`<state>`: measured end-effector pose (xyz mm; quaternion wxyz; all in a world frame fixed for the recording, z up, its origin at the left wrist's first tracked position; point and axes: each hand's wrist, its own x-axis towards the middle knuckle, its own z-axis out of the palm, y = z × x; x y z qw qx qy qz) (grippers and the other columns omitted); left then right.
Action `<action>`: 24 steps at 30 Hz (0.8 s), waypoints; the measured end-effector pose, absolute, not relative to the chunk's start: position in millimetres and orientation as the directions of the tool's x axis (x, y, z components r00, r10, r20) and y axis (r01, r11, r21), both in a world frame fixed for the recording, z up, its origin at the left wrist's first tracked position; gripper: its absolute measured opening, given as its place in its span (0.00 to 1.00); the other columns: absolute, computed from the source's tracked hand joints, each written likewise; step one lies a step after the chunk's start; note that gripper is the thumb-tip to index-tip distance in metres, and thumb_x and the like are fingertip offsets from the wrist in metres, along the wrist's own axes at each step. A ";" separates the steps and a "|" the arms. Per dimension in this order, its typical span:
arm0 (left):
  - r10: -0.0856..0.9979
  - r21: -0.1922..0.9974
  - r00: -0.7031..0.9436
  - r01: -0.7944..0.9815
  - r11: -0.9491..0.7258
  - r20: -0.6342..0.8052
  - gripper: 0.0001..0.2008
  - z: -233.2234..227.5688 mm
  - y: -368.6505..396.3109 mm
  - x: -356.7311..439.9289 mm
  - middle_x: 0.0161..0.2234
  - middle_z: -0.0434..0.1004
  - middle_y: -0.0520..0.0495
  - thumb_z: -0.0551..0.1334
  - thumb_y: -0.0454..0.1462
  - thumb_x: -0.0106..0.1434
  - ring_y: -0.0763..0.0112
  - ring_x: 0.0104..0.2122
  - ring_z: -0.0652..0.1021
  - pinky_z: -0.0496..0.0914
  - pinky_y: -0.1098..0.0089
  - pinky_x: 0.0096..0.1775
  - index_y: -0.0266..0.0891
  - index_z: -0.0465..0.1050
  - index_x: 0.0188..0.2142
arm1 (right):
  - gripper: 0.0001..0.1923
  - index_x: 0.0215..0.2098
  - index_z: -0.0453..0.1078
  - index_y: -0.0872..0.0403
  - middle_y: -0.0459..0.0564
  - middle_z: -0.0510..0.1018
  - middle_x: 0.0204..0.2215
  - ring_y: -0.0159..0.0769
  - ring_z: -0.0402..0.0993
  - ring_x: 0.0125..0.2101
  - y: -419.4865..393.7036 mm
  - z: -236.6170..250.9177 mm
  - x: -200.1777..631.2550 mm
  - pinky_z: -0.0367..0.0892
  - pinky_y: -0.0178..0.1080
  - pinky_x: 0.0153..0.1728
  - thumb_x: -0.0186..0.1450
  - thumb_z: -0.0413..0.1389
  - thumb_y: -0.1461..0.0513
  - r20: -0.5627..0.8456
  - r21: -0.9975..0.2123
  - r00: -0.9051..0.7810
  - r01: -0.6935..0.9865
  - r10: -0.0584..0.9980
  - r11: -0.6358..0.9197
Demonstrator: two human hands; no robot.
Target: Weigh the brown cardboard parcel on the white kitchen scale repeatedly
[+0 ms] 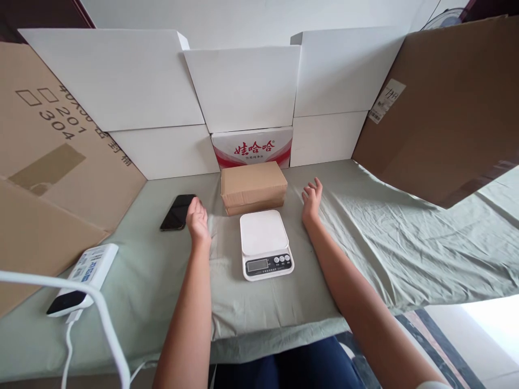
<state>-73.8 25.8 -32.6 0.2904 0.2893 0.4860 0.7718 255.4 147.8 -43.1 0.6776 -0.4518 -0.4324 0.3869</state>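
Observation:
A white kitchen scale (264, 233) lies on the green cloth in front of me, its dark display and buttons facing my side. Just behind it sits a closed brown cardboard box (255, 189). To the left of both is my left hand (197, 220), holding nothing, its fingers loosely bent and the palm turned inward. A black smartphone (177, 212) lies flat beside that hand, partly covered by it. My right hand (312, 201) rests on the cloth right of the box, empty, with its fingers apart and slightly curled. Neither hand touches the scale or the box.
White boxes (243, 89) form a wall at the back, with a red-and-white printed carton (253, 147) low in the middle. Large cardboard panels (60, 151) stand on the left and right. A white power strip (91, 275) with a cable (101, 308) lies at the left.

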 end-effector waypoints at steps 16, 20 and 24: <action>0.786 0.925 -0.598 -0.187 -0.330 0.159 0.37 -30.6 25.8 -59.8 0.70 0.60 0.32 0.56 0.43 0.58 0.55 0.70 0.61 0.56 0.57 0.68 0.35 0.65 0.67 | 0.27 0.62 0.62 0.42 0.52 0.67 0.62 0.43 0.69 0.59 140.4 -40.7 249.2 0.66 0.54 0.61 0.65 0.51 0.51 0.243 -0.960 0.241 -0.082 0.940 0.269; 0.792 0.923 -0.590 -0.197 -0.329 0.157 0.37 -31.4 26.4 -58.3 0.69 0.61 0.32 0.57 0.43 0.58 0.55 0.70 0.62 0.57 0.57 0.67 0.36 0.67 0.66 | 0.26 0.60 0.65 0.44 0.51 0.69 0.60 0.43 0.70 0.57 138.2 -38.2 247.4 0.66 0.53 0.61 0.64 0.52 0.53 0.244 -0.958 0.231 -0.095 0.942 0.271; 0.810 0.928 -0.567 -0.202 -0.315 0.152 0.35 -31.9 26.9 -57.6 0.69 0.63 0.33 0.57 0.43 0.58 0.55 0.70 0.62 0.57 0.56 0.67 0.38 0.69 0.65 | 0.25 0.60 0.65 0.44 0.51 0.70 0.60 0.44 0.70 0.57 136.5 -36.6 246.7 0.67 0.53 0.61 0.64 0.51 0.52 0.266 -0.957 0.208 -0.064 0.941 0.284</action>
